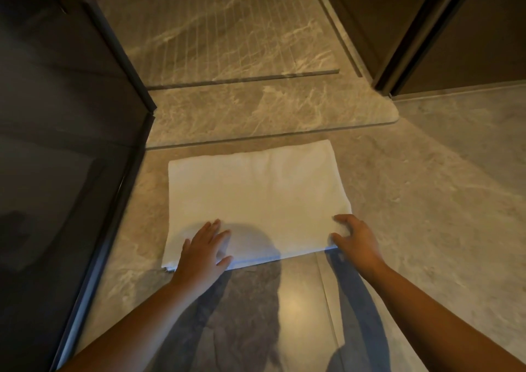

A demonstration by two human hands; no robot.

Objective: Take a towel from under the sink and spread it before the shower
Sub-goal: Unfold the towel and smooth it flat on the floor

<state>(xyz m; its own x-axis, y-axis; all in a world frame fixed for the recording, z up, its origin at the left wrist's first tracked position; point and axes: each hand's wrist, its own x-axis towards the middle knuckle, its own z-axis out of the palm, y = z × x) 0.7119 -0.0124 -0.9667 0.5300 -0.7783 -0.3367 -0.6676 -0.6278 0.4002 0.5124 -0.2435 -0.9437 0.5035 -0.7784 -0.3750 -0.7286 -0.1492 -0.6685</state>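
White towel (256,198), folded flat on the marble floor (412,201) just before the shower threshold (256,115); left hand (203,250) pressed open-palmed on its near edge, right hand (355,239) fingers curled at its near right corner.

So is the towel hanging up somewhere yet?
No, the white towel lies flat on the floor under both hands.

We see dim, warm light; soft shadows fall near us on the floor (398,201), and the wide lens bends the edges.
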